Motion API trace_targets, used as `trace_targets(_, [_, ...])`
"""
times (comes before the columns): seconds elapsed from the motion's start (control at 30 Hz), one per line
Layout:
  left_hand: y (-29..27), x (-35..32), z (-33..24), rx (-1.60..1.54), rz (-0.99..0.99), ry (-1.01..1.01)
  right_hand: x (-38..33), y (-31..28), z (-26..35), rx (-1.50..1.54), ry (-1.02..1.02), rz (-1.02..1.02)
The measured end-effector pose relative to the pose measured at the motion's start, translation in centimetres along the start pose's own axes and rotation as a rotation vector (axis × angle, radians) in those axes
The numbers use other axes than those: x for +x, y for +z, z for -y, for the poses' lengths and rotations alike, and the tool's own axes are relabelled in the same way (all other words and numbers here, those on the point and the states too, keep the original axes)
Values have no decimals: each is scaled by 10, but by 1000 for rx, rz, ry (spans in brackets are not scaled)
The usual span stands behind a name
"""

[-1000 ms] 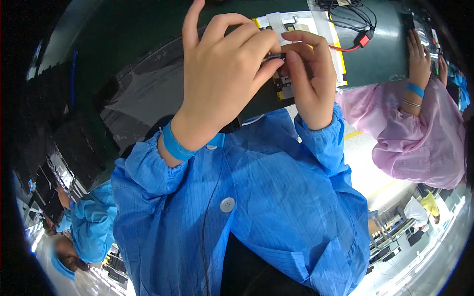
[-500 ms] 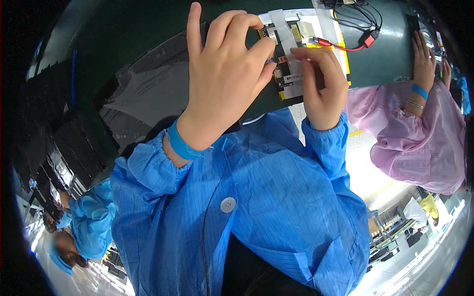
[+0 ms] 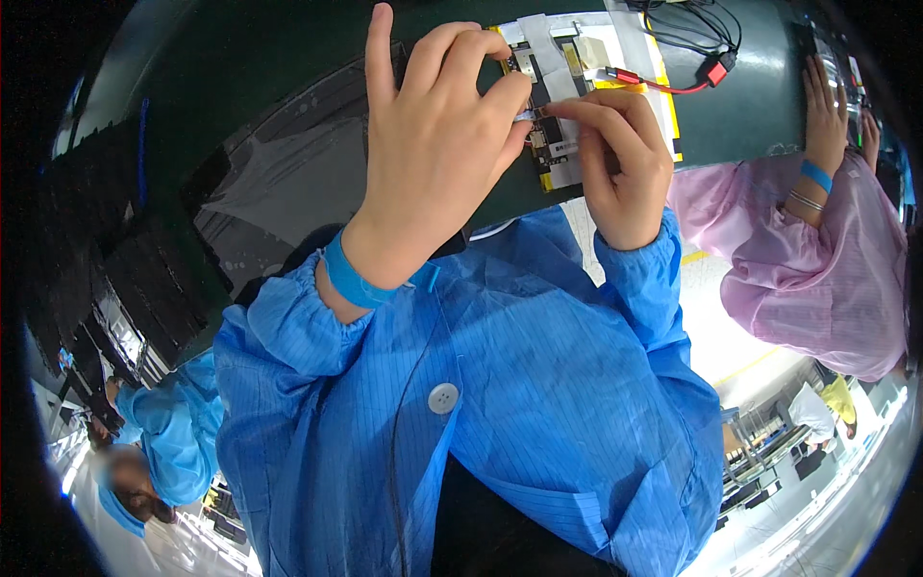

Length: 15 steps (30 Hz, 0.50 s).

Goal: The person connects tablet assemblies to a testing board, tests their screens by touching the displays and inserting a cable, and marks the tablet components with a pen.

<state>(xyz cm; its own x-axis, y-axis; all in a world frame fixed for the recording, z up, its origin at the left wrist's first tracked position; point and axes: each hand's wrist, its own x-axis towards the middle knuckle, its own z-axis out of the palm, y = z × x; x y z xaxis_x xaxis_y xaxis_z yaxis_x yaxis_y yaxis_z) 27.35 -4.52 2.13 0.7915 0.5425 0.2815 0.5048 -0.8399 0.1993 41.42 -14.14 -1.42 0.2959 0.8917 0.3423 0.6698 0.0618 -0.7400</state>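
Note:
A flat electronic assembly [image 3: 562, 154] with a dark circuit board, grey tape strips and yellow edges lies on the dark green bench. My left hand [image 3: 437, 144] is over its left edge, little finger raised, thumb and index finger closed around a small pale piece [image 3: 525, 115] mostly hidden by them. From the right, my right hand [image 3: 625, 159] reaches over the board with bent fingers. Its index fingertip meets a small copper-coloured flat cable [image 3: 541, 112] beside the left fingertips. The right thumb tip is partly hidden.
A red cable [image 3: 678, 90] with a red connector [image 3: 718, 69] lies on the assembly's right side, near coiled black cables [image 3: 697, 24]. Dark sheet material [image 3: 288, 183] covers the bench at left. A co-worker in a pink sleeve [image 3: 798, 260] works at right; another in blue [image 3: 178, 423] is at lower left.
My right hand has moved slightly left, bringing its index fingertip onto the copper-coloured flat cable. The assembly has shifted a little up and left. My left hand stays nearly still.

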Motion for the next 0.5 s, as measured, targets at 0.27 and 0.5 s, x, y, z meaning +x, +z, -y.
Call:
trace_targets(0.27, [0, 1, -1, -15, 11, 3, -5, 2, -6, -48, -47, 43])
trace_targets(0.5, [2, 1, -2, -26, 14, 5, -4, 2, 3, -341, -237, 132])
